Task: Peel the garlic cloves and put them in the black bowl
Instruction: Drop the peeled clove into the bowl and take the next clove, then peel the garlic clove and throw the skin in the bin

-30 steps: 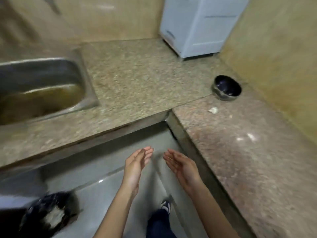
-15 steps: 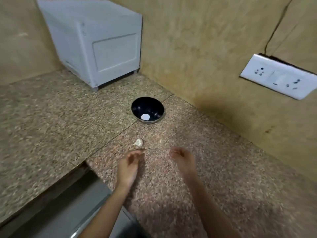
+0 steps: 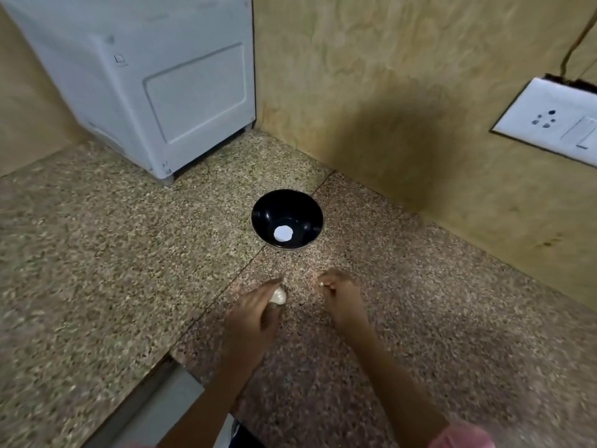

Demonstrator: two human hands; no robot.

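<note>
So the garlic clove [image 3: 278, 295] is dead centre of the frame, a bit below the middle, down on the speckled counter [image 3: 97, 253]. The left hand [image 3: 253, 313] is on it, fingers bunched together and curled over the clove, so only its pale end pokes out on the right side. The skin looks like it's on, but it's blurry, so don't quote me.

Just right of that, the right hand [image 3: 344, 300] has its fingers curled in, with the tips pinching a white fleck [image 3: 321, 283]. It could be a second small clove or a scrap of peel, I honestly can't tell. The two hands are close but not touching.

The black bowl [image 3: 268, 208] sits just above the hands, near the middle of the frame, right on the seam in the stone. There's a white spot [image 3: 283, 233] in its bottom. That might be a peeled clove or just a light reflection, no idea.

Further out there's a white appliance [image 3: 155, 76] at upper left and a wall socket [image 3: 549, 121] at the right edge.

My take on what could go wrong:
- **Clove gets away:** it's small and slippery, so it could squirt out of the pinch and roll toward the counter's edge at lower left.
- **Peel in the bowl:** papery bits stick to fingers, so some could end up in there with the clove.
- **Bowl gets knocked:** it's close to the hands, so a careless reach could shove it.
</note>
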